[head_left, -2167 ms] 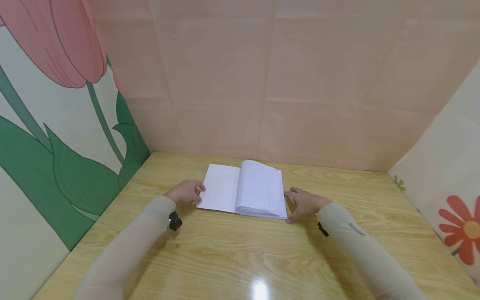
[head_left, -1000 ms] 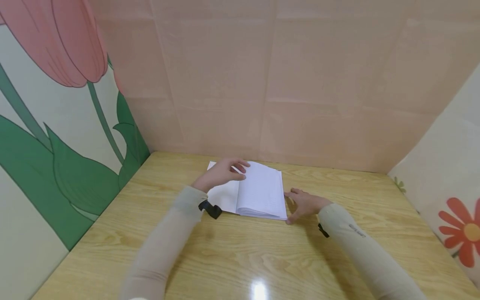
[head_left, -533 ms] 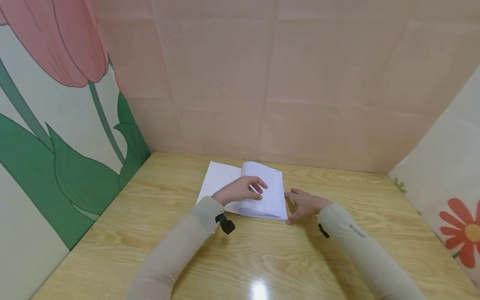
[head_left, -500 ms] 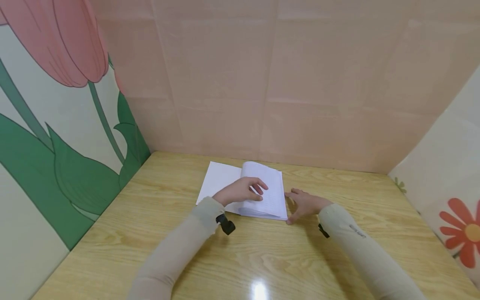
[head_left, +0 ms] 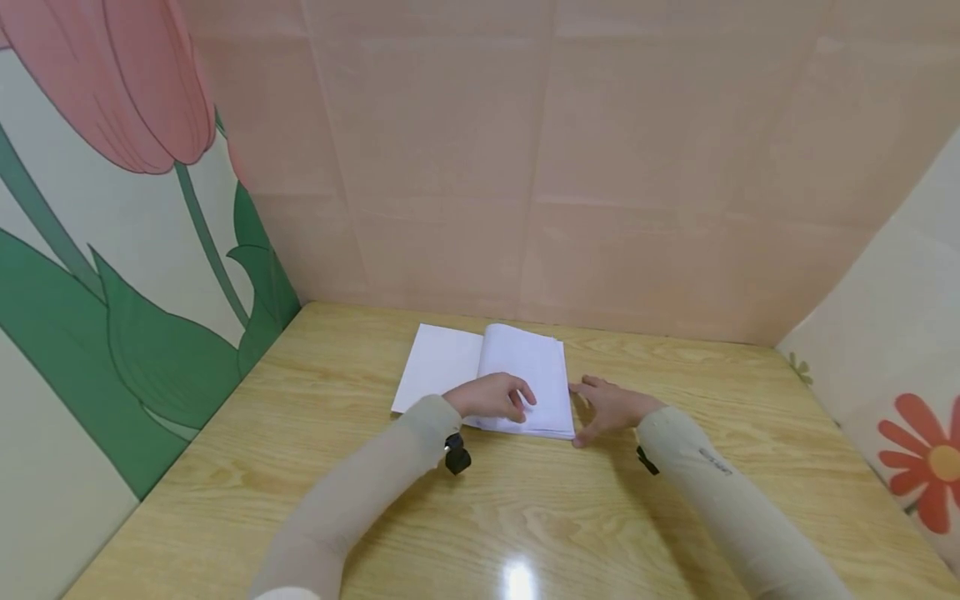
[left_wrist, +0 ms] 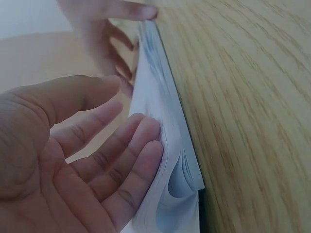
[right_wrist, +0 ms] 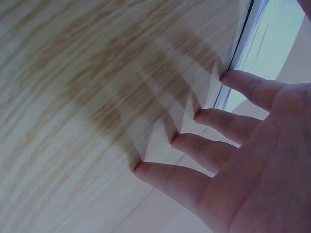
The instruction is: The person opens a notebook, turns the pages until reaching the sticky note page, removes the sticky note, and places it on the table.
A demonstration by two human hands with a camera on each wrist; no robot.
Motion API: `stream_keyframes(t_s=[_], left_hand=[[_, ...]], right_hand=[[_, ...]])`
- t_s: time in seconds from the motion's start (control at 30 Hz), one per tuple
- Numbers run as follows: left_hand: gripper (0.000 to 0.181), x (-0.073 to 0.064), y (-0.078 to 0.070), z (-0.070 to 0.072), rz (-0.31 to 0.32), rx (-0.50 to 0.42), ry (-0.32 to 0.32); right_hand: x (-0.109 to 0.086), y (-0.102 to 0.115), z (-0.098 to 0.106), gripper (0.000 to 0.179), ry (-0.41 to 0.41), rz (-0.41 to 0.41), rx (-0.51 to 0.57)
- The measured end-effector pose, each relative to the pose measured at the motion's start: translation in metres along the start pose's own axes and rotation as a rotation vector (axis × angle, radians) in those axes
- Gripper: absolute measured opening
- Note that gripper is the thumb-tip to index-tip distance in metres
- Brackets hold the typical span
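Note:
An open notebook (head_left: pixel 442 358) lies on the wooden table, its left side a flat white sheet and its right side a thicker stack of lined pages (head_left: pixel 525 354) that bulges at the spine. Over the front part of that stack is my left hand (head_left: pixel 491 396); in the left wrist view its loosely bent fingers (left_wrist: pixel 148 155) touch the pages, and the thumb stands apart. My right hand (head_left: pixel 611 407) rests at the notebook's right edge, thumb by the near corner. In the right wrist view its spread fingertips (right_wrist: pixel 141 167) are on the tabletop, one of them against the notebook's edge.
The wooden table (head_left: pixel 420 508) ends at a pink sheet-covered wall (head_left: pixel 525 167) just behind the notebook. A tulip-painted panel (head_left: pixel 172 250) stands on the left, and a white panel with a red flower (head_left: pixel 930 458) on the right.
My left hand has left the notebook's left edge, crossed over to the right-hand pages and then slid down toward their front edge. My right hand has stayed at the right edge.

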State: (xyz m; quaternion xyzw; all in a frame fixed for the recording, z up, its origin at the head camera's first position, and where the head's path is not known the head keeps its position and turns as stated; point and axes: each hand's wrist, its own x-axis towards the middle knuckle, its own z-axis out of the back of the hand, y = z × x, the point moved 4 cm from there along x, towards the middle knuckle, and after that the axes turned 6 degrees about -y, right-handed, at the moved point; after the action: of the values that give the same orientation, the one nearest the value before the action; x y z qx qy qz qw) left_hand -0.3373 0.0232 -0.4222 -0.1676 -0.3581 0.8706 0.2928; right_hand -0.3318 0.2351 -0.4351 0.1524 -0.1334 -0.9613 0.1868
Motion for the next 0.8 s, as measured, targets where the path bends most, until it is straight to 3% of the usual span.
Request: stream_keyframes(t_s=[0.27, 0.43, 0.8], left_hand=[[0.029, 0.009, -0.005, -0.006, -0.017, 0.198, 0.025], [0.032, 0.014, -0.006, -0.011, -0.009, 0.274, 0.023], [0.036, 0.019, -0.002, -0.016, 0.036, 0.33, 0.016]], right_hand=[[0.0, 0.0, 0.0, 0.107, -0.013, 0.007, -0.012], [-0.001, 0.001, 0.0, 0.106, -0.02, 0.014, -0.007], [0.001, -0.001, 0.0, 0.106, -0.017, 0.035, 0.015]])
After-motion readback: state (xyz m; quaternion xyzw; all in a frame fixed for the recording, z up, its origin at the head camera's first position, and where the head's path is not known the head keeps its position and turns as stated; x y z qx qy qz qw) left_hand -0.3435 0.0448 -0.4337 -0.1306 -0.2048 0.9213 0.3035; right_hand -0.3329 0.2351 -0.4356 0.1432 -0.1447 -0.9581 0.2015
